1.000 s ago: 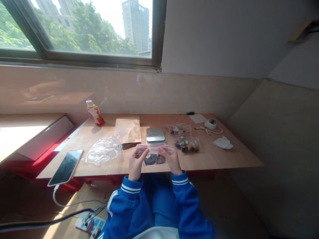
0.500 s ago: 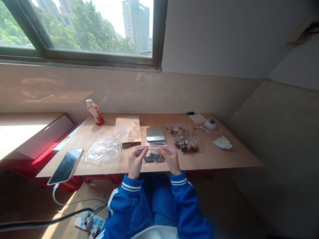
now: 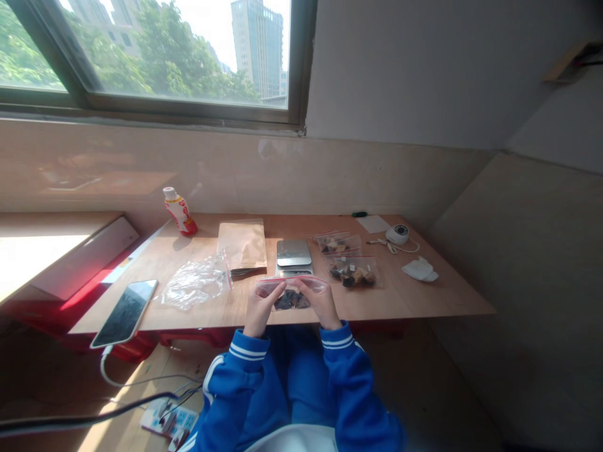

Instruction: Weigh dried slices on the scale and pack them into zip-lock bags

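Between my hands is a clear zip bag [image 3: 293,300] with a red-edged seal and dark, flaky pieces inside. My left hand [image 3: 260,307] pinches its top edge on the left, thumb along the seal. From the right, my right hand [image 3: 323,304] grips the same edge, its thumb close to the other one. Some fingers are hidden behind the plastic. Just beyond the bag stands a small silver kitchen scale [image 3: 294,253], its front partly covered. Two filled zip bags, a nearer one [image 3: 354,274] and a farther one [image 3: 335,242], lie right of the scale with brown chunks in them.
Left of the scale lie a brown paper pouch [image 3: 242,243] and crumpled clear plastic bags [image 3: 195,282]. A bottle [image 3: 179,212] and a charging phone [image 3: 125,314] are farther left. At right are a white camera [image 3: 398,234] and a crumpled tissue [image 3: 420,270].
My thumbs have come closer together along the bag's seal, and the top edge now looks more bunched. Things on the table have stayed put.
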{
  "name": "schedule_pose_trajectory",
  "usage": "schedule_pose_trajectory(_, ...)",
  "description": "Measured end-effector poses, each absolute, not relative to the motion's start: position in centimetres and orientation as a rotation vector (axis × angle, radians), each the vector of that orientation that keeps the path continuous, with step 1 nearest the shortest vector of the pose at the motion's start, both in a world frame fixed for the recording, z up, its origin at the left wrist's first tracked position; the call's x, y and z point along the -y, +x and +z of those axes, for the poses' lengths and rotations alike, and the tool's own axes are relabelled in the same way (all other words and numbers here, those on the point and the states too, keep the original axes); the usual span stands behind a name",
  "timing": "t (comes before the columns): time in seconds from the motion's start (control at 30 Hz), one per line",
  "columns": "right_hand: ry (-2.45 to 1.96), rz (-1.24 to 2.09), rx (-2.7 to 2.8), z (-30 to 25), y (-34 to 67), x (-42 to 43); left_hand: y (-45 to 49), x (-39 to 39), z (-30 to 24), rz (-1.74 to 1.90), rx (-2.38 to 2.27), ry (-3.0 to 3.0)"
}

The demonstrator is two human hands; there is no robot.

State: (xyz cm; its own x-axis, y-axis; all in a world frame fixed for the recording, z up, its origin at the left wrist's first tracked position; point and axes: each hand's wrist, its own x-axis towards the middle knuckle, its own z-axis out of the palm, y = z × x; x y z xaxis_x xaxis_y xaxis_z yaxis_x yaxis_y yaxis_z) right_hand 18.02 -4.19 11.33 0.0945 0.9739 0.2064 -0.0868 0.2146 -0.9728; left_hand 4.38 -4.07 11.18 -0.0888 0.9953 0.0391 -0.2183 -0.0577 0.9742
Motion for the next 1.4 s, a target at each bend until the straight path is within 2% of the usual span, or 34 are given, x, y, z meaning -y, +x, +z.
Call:
schedule_pose_trajectory(0.27,-1.077,0.904,1.129,11.6,17.4,4.4,4.1,4.1,11.3,1.454,-1.175,1.108)
schedule_pose_trajectory(0.53,-1.001,1.065,1.155,11.7,16.8,4.2,4.1,3.8,11.5,1.390,-1.045,1.147)
schedule_pose_trajectory(1.03,-1.049,0.938,1.138,10.0,16.3,3.7,5.0,3.4,9.3,1.412,-1.171,1.319)
schedule_pose_trajectory(1.2,-1.121,1.007,1.126,9.5,20.1,2.3,3.7,2.9,9.5,1.299,-1.141,1.335)
schedule_pose_trajectory(1.4,-1.391,0.798,1.047,6.8,30.3,-0.7,0.0,2.1,8.0,1.293,-1.368,1.278)
